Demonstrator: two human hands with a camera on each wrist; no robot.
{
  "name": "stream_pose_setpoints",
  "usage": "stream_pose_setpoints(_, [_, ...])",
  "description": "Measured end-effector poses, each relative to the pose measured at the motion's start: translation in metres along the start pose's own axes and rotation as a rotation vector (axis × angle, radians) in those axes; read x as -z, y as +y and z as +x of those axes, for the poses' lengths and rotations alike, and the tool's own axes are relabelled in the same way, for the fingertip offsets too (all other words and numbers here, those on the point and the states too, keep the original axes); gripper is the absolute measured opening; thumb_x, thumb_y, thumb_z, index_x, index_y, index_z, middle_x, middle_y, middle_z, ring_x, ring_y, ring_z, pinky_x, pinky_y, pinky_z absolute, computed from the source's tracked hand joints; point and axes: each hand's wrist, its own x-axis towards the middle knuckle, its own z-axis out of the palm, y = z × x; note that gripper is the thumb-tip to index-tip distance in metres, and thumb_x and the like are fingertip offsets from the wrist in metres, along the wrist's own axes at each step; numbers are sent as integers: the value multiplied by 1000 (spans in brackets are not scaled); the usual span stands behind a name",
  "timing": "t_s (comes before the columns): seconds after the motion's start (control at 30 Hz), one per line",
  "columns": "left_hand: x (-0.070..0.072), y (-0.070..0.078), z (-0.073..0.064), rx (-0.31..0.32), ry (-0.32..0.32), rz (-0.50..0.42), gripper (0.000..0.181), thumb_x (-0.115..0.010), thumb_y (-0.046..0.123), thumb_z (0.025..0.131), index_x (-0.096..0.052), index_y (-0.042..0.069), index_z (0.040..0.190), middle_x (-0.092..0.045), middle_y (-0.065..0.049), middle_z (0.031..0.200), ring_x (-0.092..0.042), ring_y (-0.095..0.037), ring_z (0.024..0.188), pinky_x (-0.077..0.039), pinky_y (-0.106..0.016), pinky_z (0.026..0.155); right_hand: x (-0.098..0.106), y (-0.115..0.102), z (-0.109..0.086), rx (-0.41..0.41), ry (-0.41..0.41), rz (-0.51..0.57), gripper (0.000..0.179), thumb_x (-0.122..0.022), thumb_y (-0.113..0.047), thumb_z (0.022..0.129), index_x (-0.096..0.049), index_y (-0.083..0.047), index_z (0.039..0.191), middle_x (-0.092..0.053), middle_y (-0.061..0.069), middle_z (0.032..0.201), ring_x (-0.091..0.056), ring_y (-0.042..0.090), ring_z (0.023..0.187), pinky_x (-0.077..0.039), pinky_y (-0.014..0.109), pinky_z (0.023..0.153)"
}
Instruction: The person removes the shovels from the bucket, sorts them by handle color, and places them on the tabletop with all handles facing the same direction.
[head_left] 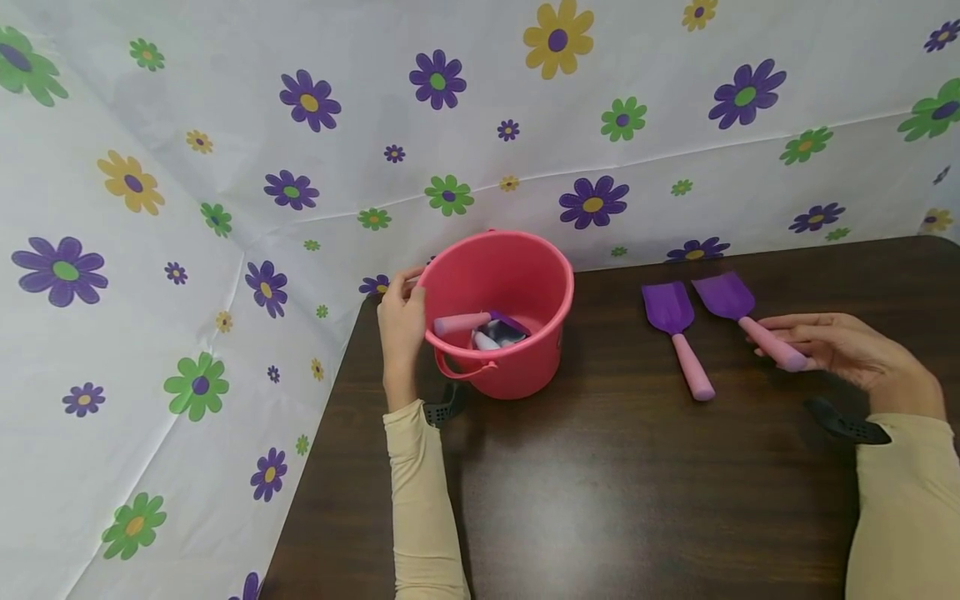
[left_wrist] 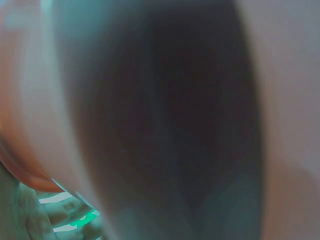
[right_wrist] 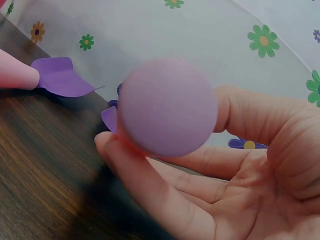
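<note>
With the thumb and fingers of my right hand [head_left: 855,350], I pinch the pink handle of a toy shovel [head_left: 726,295] with a purple blade. The round handle end [right_wrist: 169,107] fills the middle of the right wrist view. A second matching shovel [head_left: 669,308] lies on the table just left of it. My left hand [head_left: 402,321] holds the left rim of a red bucket [head_left: 525,371]. Inside the bucket lie a pink handle [head_left: 461,322] and a dark, shiny piece with a whitish handle, partly hidden by the rim. The left wrist view is mostly blurred.
The dark wooden table [head_left: 570,500] reflects light near its middle. A white flowered sheet [head_left: 480,100] hangs behind the table and along its left side. The bucket's handle [head_left: 457,372] hangs down at its front.
</note>
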Motion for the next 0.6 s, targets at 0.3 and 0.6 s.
stream_pose_setpoints(0.3, [0, 1, 0, -1, 0, -9, 37, -51, 13, 100, -66, 3, 132, -72, -21, 119, -69, -36, 105, -56, -51, 94, 2, -2, 1, -34, 23, -84, 48, -41, -3, 109, -81, -30, 108, -78, -3, 106, -75, 15, 95, -61, 29, 75])
stream_pose_setpoints(0.6, [0, 1, -1, 2, -4, -12, 37, -51, 13, 101, -65, 3, 133, -72, -20, 120, -70, -35, 106, -56, -51, 94, 5, 1, 2, -31, 1, -98, 46, -42, -4, 110, -81, -28, 108, -78, -2, 107, -75, 16, 98, -61, 31, 79])
